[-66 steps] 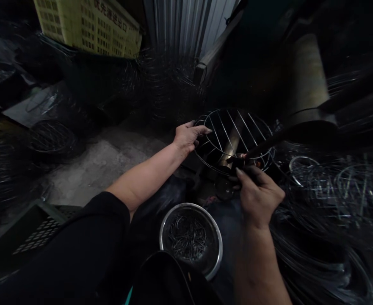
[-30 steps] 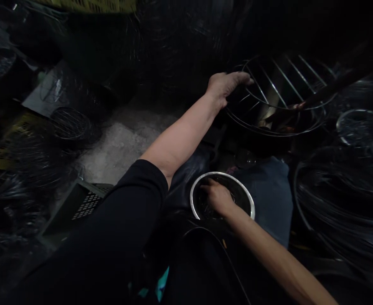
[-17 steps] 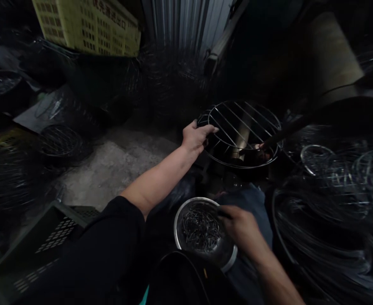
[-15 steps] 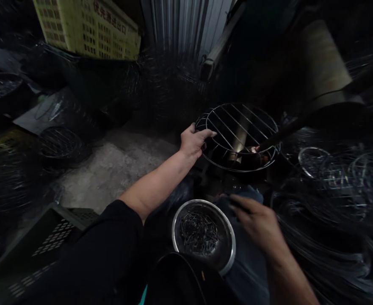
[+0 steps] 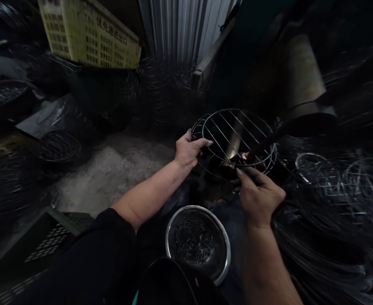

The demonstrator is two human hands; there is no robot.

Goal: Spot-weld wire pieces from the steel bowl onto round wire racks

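The one camera sat on the person's head and looked forward and down, close above the left hand (image 5: 189,149) and right hand (image 5: 259,197), its wide view reaching from the steel bowl (image 5: 198,207) near the body to the corrugated metal sheet (image 5: 186,25) beyond.

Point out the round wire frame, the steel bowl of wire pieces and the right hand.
Round wire frame (image 5: 233,109): head view, on its top rim.
Steel bowl (image 5: 197,207): head view, on its far rim.
Right hand (image 5: 259,198): head view, on the back of the hand.
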